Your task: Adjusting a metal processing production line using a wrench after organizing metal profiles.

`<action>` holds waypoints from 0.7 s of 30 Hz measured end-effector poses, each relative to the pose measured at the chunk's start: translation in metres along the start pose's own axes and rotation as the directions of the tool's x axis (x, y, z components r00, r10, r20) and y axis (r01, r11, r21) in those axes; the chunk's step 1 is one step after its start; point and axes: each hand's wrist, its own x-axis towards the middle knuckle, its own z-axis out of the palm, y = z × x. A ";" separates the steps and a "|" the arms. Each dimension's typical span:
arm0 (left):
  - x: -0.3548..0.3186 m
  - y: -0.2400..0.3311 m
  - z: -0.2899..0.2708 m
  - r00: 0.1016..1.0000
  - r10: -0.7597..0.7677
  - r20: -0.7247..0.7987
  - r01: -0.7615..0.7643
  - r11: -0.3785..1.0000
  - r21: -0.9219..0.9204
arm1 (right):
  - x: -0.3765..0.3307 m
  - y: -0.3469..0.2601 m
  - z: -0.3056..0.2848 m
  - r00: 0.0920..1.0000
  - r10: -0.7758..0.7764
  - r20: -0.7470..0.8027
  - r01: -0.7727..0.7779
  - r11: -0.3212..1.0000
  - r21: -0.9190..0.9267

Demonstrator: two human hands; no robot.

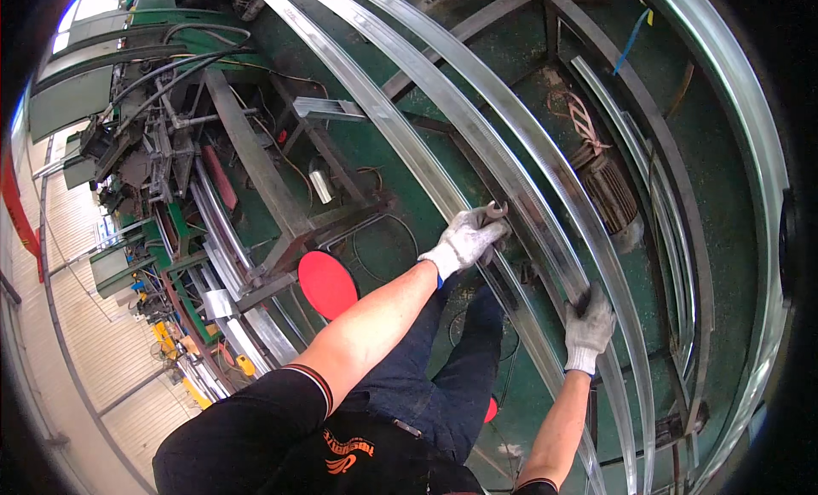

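Left hand (467, 237), gloved, curled around a long shiny metal profile (409, 146). Right hand (588, 325), gloved, clamped on the neighbouring profile (545, 167). Both lie on a dark steel frame (648, 120); no containers.

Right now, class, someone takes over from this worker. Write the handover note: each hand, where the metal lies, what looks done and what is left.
Left hand: gloved, gripping the edge of a long shiny metal profile.
Right hand: gloved, closed on the neighbouring metal profile.
Both strips lie side by side on a dark steel frame over the green floor.
Done: both strips rest on the frame.
Left: cannot tell; neither strip is released yet.
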 end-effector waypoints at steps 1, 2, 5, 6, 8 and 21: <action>-0.007 0.015 0.000 0.998 -0.060 0.017 0.060 0.998 -0.002 | -0.001 -0.002 -0.001 0.999 0.036 0.028 -0.036 0.999 0.005; -0.004 0.011 0.000 0.998 -0.066 0.021 0.067 0.998 -0.017 | -0.003 -0.003 -0.003 0.999 0.032 0.028 -0.033 0.999 0.012; 0.000 0.004 0.002 0.997 -0.075 0.027 0.077 0.995 -0.065 | -0.008 0.002 -0.005 1.000 0.009 -0.004 -0.009 0.999 0.040; 0.001 0.003 0.003 0.997 -0.067 0.027 0.069 0.995 -0.072 | -0.009 0.007 0.001 0.999 -0.009 -0.034 0.011 0.998 0.056; 0.002 0.003 0.003 0.999 -0.048 0.024 0.050 0.995 -0.082 | -0.011 0.007 0.000 0.998 -0.022 -0.051 0.025 0.997 0.067; -0.003 0.008 0.001 0.998 -0.062 0.030 0.062 0.998 -0.016 | -0.007 0.006 0.011 0.999 -0.004 -0.034 0.004 1.000 -0.013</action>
